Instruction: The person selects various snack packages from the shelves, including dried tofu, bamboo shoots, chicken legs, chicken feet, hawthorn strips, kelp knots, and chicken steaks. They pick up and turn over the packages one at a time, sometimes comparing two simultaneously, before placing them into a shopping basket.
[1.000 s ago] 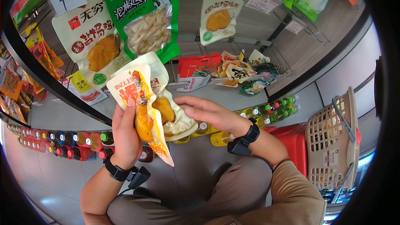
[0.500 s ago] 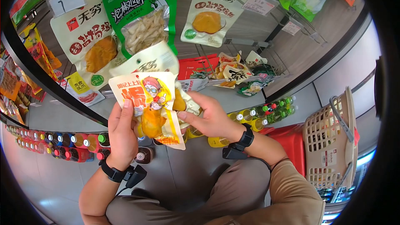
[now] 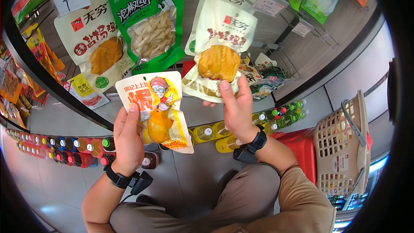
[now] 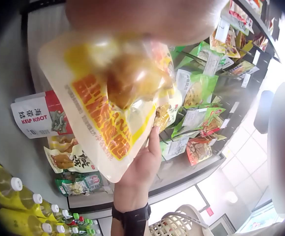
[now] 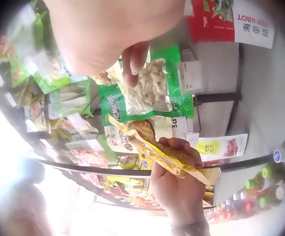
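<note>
My left hand [image 3: 128, 140] pinches a white-and-yellow snack packet [image 3: 159, 127], thumb on its front. The packet shows a cartoon figure and a browned piece of meat behind clear film. In my right hand [image 3: 238, 112] is a cream chicken packet [image 3: 219, 62], gripped at its lower end with the thumb in front. It is held upright, higher than the other packet, and overlaps a similar cream packet [image 3: 196, 21] on the rack. In the right wrist view the left hand's packet [image 5: 157, 151] appears nearly edge-on.
A green chicken-feet packet [image 3: 151, 34] and a cream packet [image 3: 99, 47] hang at the left behind price tags. Bottles [image 3: 202, 133] line the floor below the shelf. A beige basket [image 3: 343, 146] stands at the right by a red object [image 3: 299, 149].
The cream packet was behind the white-and-yellow one; my right hand has gripped it and drawn it up and right, separating the two. My left hand has turned its packet's front toward the head camera.
</note>
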